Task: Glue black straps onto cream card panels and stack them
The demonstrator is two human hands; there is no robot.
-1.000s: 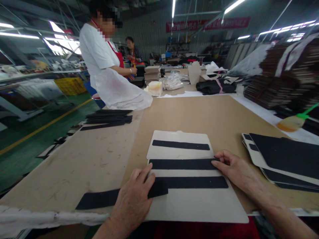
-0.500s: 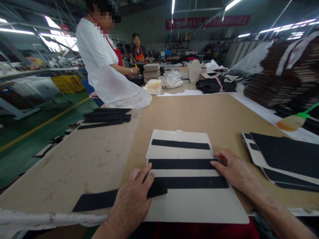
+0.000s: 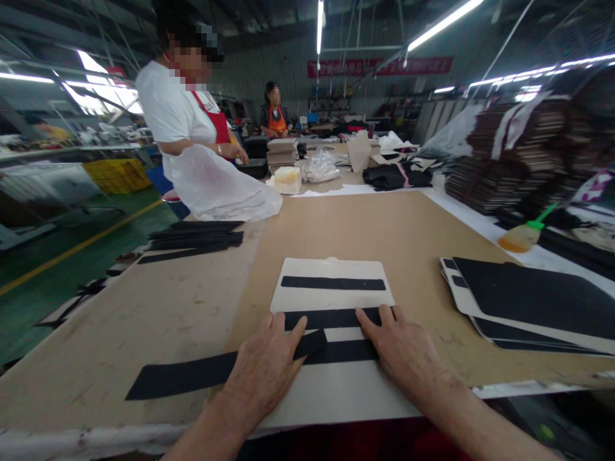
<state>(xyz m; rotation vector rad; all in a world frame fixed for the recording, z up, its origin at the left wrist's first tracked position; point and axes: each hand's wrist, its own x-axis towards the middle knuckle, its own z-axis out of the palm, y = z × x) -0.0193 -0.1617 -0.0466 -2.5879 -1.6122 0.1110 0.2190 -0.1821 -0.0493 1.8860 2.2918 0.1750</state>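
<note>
A pale panel [image 3: 346,390] lies before me, its narrower upper section bearing a short black strip [image 3: 333,283]. Across the panel's middle run an upper black strip [image 3: 331,319] and a lower black strip [image 3: 343,351]. My left hand [image 3: 266,358] presses at the upper strip's left end with its fingertips. A loose black strip [image 3: 185,376] passes through that hand under the palm, its right end lying over the lower strip. My right hand [image 3: 401,342] rests with fingers spread, thumb and fingertips touching the upper strip toward its right end, which they partly cover.
Black-covered panels [image 3: 533,298] are stacked at right, near a bottle of amber liquid [image 3: 519,238] with a green nozzle. More black strips [image 3: 195,240] lie at left. A co-worker [image 3: 180,121] stands beyond them by a white plastic sheet [image 3: 223,191]. Brown stacks [image 3: 509,153] rise at far right.
My right hand has moved left and inward, from the panel's right edge onto the upper strip. The loose strip's right end has tilted upward with my left hand. My view has shifted slightly.
</note>
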